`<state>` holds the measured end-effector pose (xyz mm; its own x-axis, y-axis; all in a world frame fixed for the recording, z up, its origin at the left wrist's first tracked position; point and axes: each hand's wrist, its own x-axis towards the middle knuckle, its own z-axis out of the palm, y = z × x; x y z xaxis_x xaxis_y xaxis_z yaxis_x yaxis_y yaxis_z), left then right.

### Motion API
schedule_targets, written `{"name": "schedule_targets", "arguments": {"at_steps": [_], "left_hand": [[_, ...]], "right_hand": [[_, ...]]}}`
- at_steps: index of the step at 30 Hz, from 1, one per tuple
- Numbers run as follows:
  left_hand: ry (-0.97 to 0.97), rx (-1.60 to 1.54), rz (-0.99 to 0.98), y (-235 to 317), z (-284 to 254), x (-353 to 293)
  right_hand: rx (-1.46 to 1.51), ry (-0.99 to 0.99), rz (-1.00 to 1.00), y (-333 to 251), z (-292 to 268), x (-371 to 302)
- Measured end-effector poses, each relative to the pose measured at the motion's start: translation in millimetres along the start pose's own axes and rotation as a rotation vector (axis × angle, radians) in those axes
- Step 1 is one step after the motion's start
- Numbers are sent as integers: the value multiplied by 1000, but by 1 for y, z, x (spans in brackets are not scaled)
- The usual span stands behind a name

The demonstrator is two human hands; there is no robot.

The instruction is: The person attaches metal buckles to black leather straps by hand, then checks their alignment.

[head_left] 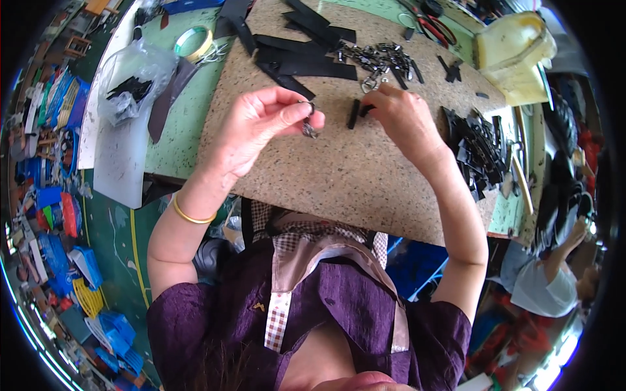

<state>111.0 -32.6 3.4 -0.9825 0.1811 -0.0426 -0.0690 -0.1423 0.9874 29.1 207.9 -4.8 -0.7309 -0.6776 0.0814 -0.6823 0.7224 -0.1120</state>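
Between the thumb and fingers of my left hand [270,120], closed in a pinch, is a small dark metal clasp [309,130] whose lower end hangs free. My right hand [404,117] is over the speckled board [306,173], its fingertips closed on a short black strip [366,110] that they partly cover. Just left of these fingertips is another short black strip [354,114]. Beyond my right hand lies a heap of small metal fittings [385,60], with a few black strips among them.
Long black strips [306,58] lie at the far side of the board. A heap of cut black pieces [479,150] and a hammer [520,173] are at right. Leftward are a clear plastic bag [134,81] and a tape roll [194,43]. Red-handled pliers [435,29] and a yellowish container [515,55] stand far right.
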Motion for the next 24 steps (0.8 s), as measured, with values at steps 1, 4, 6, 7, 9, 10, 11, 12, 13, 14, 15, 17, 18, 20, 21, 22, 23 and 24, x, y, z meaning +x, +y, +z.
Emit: {"name": "schedule_targets", "arguments": {"at_steps": [1,4,6,7,9,10,11,12,13,14,15,17,18,20,21,22,23,24], "left_hand": [[12,-129,-117,-1,5,-4],[-9,-273,-225,-13,17,-11],[-10,-368,-284,-16,25,-10],[-6,-346,-294,-15,28,-9],[-14,-373,-314,-16,32,-8],[-11,-391,-328,-17,33,-7],[-6,-398,-324,-20,34,-8],[-9,-415,-318,-25,36,-9],[-21,-433,-315,-28,40,-10],[-18,-439,-313,-29,44,-11],[2,-447,-288,-29,48,-14],[-12,-465,-262,-25,57,-14],[-18,-467,-265,-26,60,-14],[-9,-380,-247,-27,63,-17],[-9,-381,-248,-28,66,-18],[-31,-353,-223,-29,67,-19],[-53,-324,-199,-30,68,-20],[-53,-325,-199,-30,69,-21]], "right_hand": [[82,-35,32,1,-4,3],[283,36,2,12,-6,-1],[161,27,64,11,-6,-7],[44,25,127,10,-7,-12],[107,164,114,3,-9,-21],[177,313,89,-4,-11,-25],[315,462,1,-13,-19,-29],[504,485,47,-24,-25,-38],[642,508,58,-37,-30,-51],[784,528,65,-48,-31,-61],[876,519,68,-58,-28,-70],[982,549,115,-72,-20,-85],[953,581,118,-74,-13,-88],[990,574,174,-77,-4,-87],[989,573,174,-78,-3,-88],[1033,597,197,-79,-1,-88],[1078,622,220,-80,0,-88],[1077,621,220,-78,2,-90]]}}
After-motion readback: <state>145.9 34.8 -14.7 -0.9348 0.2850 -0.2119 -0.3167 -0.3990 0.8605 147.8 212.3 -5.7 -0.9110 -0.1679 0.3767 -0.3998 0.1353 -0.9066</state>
